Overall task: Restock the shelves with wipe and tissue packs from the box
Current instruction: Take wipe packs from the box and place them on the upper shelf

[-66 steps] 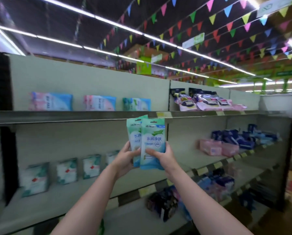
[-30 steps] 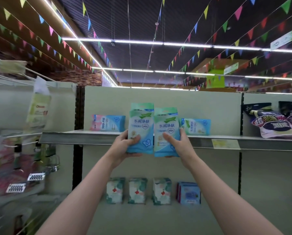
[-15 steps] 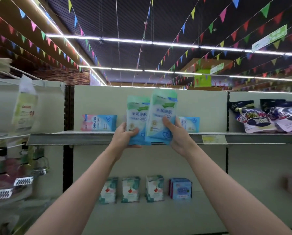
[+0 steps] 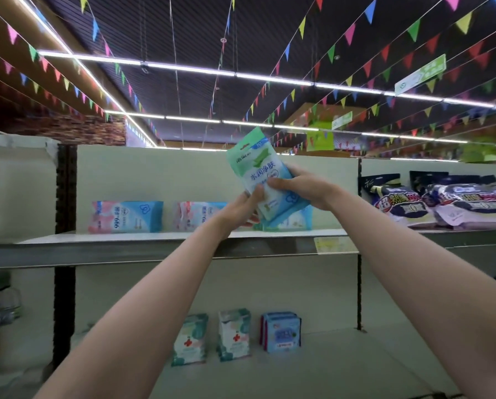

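Both my hands hold green-and-blue wipe packs (image 4: 265,180) tilted above the top shelf (image 4: 160,247): my right hand (image 4: 304,188) grips them from the side, thumb across the front, while my left hand (image 4: 239,208) pinches the lower edge. How many packs are stacked there I cannot tell. This looks like the placing step. A matching pack (image 4: 291,220) lies on the shelf just behind and below, right of two pink-and-blue packs (image 4: 126,216). Next, I judge, the packs need levelling and setting down beside it. The box is out of view.
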`<state>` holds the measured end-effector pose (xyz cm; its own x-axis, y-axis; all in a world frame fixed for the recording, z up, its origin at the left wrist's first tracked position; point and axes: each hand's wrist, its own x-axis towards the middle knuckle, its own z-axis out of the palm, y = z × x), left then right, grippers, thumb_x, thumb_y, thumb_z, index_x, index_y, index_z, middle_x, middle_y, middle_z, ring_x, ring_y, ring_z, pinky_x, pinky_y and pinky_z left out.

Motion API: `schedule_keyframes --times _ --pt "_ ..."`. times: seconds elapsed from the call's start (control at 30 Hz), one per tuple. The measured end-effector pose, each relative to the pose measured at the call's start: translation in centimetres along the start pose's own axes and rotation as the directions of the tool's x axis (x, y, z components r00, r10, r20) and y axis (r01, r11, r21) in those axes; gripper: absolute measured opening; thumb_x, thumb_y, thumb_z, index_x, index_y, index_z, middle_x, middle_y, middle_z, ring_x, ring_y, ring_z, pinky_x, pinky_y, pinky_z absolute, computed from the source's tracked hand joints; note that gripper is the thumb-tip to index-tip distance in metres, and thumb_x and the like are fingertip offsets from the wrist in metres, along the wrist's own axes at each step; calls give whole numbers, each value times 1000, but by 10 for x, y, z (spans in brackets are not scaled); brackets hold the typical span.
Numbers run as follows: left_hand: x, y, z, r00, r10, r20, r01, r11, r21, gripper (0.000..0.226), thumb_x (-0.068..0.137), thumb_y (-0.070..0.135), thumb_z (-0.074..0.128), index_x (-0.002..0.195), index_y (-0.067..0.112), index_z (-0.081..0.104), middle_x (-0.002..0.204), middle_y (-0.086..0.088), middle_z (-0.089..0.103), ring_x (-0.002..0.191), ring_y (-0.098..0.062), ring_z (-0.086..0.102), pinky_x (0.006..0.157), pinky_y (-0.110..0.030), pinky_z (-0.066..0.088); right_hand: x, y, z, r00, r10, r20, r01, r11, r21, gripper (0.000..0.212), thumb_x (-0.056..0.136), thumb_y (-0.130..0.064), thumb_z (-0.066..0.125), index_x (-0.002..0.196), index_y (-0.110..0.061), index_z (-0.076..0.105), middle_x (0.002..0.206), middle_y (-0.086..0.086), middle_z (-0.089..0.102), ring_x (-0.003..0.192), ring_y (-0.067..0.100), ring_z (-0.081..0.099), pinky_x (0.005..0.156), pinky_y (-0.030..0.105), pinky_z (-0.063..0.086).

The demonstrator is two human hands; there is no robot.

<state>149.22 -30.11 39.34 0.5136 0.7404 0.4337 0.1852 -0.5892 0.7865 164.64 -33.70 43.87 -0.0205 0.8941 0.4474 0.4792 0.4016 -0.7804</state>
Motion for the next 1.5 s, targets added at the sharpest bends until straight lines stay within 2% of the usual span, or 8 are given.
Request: schedule_keyframes --times 0.23,0.37,0.57,0.8,0.93,1.17,1.37,1.5 --pt "51 -2 28 996 -83 15 75 954 291 33 96 20 46 126 7 52 113 -14 59 85 -20 54 59 -18 41 21 33 -41 993 115 -30 -118 934 -336 25 92 -12 56 116 -7 49 109 9 64 94 25 64 82 38 56" --pt "71 -12 33 989 -139 -45 145 892 427 18 89 9 48 99 0 61 97 -14 60 77 -22 56 63 -26 42 42 43 -52 992 119 -35 -118 814 -569 25 90 -13 58 112 -15 46 111 5 60 96 25 63 83 38 55" --pt "77 -34 34 961 -168 -222 159 986 -56 21 89 -2 46 96 2 66 84 -10 59 64 -14 50 54 -20 41 69 55 -53 977 213 15 -107 550 -828 48 89 -13 59 134 -19 42 127 7 56 102 27 61 88 40 53" --pt "71 -35 33 967 -167 -190 168 986 -14 17 89 0 46 91 8 61 79 -5 56 72 -17 51 60 -23 40 86 108 -19 964 184 -190 -231 234 -944 63 91 -20 55 146 -20 25 150 13 26 141 33 17 108 68 17" --pt "69 -35 33 973 -129 -190 138 990 30 19 86 -1 41 90 9 57 87 -11 54 81 -20 49 74 -28 41 78 107 -11 968 149 -202 -238 287 -928 79 94 -19 51 151 -27 -2 159 7 -5 146 29 -7 108 67 5" --pt "56 -24 35 961 73 -265 -38 990 134 23 87 3 48 102 6 66 103 -10 66 86 -16 54 74 -24 41 38 82 -7 984 111 -138 -170 360 -917 73 95 -38 47 150 -31 0 159 2 -5 146 26 -5 110 64 9" --pt "34 -10 42 952 101 -290 -133 987 -91 22 83 -3 50 93 7 66 95 -12 68 85 -19 58 84 -33 49 -4 59 -1 987 4 -158 -144 428 -892 58 93 -29 50 145 -21 26 150 9 27 138 29 24 109 53 30" --pt "12 -1 63 971 124 -206 -163 969 -183 16 85 1 52 83 14 61 81 -8 64 83 -25 62 86 -38 50 -44 53 5 936 -162 -314 -203 482 -853 26 91 -17 47 116 -13 54 118 11 59 108 31 56 80 34 42"
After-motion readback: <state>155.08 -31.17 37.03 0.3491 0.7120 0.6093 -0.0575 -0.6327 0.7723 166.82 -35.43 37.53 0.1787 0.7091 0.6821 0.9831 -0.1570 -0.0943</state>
